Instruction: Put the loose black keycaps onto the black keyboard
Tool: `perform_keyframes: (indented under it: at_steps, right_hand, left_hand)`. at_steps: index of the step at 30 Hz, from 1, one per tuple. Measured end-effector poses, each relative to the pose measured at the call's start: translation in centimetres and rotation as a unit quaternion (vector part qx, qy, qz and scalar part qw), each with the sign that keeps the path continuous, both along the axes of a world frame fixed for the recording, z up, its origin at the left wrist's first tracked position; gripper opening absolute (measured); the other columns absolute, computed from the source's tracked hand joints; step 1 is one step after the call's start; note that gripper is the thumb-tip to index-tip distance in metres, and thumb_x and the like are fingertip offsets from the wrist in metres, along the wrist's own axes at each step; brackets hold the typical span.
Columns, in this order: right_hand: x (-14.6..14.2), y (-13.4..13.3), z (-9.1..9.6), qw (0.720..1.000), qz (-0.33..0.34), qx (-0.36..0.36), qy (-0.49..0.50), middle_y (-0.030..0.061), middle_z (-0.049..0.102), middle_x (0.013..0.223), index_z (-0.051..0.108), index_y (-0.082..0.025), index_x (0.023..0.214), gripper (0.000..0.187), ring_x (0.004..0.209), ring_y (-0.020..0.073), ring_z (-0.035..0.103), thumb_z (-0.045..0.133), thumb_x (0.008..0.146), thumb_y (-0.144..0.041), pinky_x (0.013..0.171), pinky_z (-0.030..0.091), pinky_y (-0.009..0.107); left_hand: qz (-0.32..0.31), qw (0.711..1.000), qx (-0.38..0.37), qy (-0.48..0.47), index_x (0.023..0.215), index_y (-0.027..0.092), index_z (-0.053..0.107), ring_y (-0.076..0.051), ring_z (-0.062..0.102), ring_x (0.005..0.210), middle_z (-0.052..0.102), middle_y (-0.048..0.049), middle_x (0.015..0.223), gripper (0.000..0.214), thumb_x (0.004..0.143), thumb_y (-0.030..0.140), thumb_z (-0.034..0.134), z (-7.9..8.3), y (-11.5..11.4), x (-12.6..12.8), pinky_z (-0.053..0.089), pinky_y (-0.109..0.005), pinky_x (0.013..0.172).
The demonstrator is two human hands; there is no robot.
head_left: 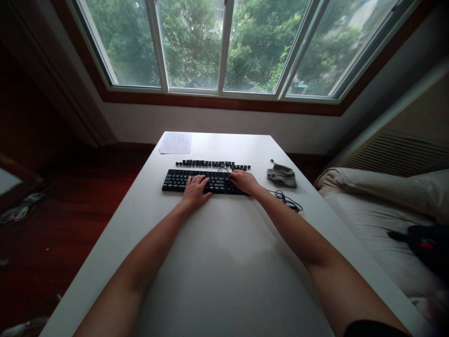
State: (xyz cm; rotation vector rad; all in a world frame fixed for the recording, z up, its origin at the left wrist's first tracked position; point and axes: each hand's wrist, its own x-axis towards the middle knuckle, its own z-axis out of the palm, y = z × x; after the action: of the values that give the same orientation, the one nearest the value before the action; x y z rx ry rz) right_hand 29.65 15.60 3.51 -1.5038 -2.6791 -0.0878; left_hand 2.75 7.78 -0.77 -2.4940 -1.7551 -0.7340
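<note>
A black keyboard (172,179) lies across the white table. My left hand (196,188) rests on its left-middle part, fingers spread over the keys and the thumb out along the front edge. Over the right part of the keyboard is my right hand (242,181), its fingers curled down and together at the keys. Whatever the fingertips pinch there is hidden or too small to make out. Just behind the keyboard runs a row of loose black keycaps (206,164). A small thin wire-like piece (222,169) sits between that row and the keyboard.
A crumpled grey cloth (281,176) and a coiled black cable (288,201) lie right of the keyboard. Sheets of paper (175,142) are at the table's far left corner. A light-coloured sofa (372,220) stands beyond the table's right edge, and a window (196,47) is ahead.
</note>
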Motion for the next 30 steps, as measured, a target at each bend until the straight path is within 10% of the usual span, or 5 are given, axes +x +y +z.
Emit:
perform_keyframes:
  at_steps: [14, 30]
  right_hand:
    - [-2.1, -4.2, -4.7, 0.993, 0.004, 0.078, 0.091, 0.0191, 0.038, 0.165, 0.036, -0.012, 0.163, 0.077, 0.154, 0.033, 0.031, 0.039, 0.104, -0.061, 0.126, 0.023, 0.05]
    - [-2.5, -4.8, -4.4, 0.997, -0.03, 0.041, 0.053, 0.0206, 0.033, 0.167, 0.03, -0.014, 0.165, 0.092, 0.156, 0.0351, 0.027, 0.047, 0.096, -0.073, 0.126, 0.02, 0.05]
  left_hand:
    - [0.0, 1.0, 0.003, 0.001, 0.145, 0.024, 0.056, -0.032, 0.042, 0.145, 0.052, -0.0124, 0.153, 0.064, 0.087, 0.046, 0.07, -0.1, 0.0, 0.1, 0.019, -0.055, 0.128]
    - [0.006, 1.0, -0.01, -0.005, 0.147, 0.025, 0.055, -0.032, 0.039, 0.147, 0.051, -0.0114, 0.155, 0.064, 0.088, 0.044, 0.07, 0.0, -0.1, 0.5, 0.017, -0.056, 0.129]
